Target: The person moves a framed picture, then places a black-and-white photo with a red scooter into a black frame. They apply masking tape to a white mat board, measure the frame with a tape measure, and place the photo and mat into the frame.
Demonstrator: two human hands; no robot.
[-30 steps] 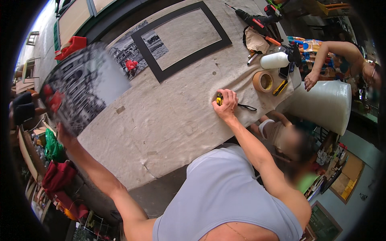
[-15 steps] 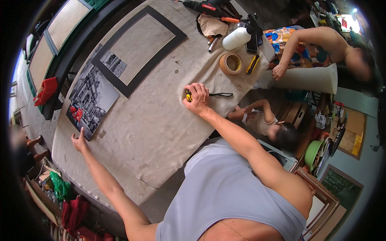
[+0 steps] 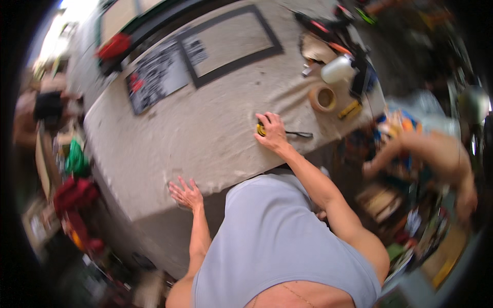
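Note:
My right hand [image 3: 272, 131] is closed round a yellow and black tape measure [image 3: 261, 128], which rests on the cloth-covered table [image 3: 215, 138]. Its black wrist strap [image 3: 300, 134] trails off to the right. Near the table's front edge my left hand [image 3: 187, 194] hovers or lies with fingers spread, holding nothing; whether it touches the cloth I cannot tell. Farther back lies a black-and-white photo print [image 3: 159, 77] with a red patch at its left. A dark rectangular mat frame [image 3: 226, 43] overlaps the print's right part, and some of the print shows through its opening.
At the right of the table are a roll of tape [image 3: 322, 98], a yellow utility knife [image 3: 350, 110], a white bottle [image 3: 337, 70] and a power drill [image 3: 316, 25]. Another person's arm [image 3: 405, 149] is beyond the right edge. Red cloth [image 3: 74, 196] and a green bag [image 3: 76, 158] sit at left.
My left hand has drawn back from beside the photo print to the table's front edge. The view has turned, blurring its surroundings. My right hand still holds the tape measure.

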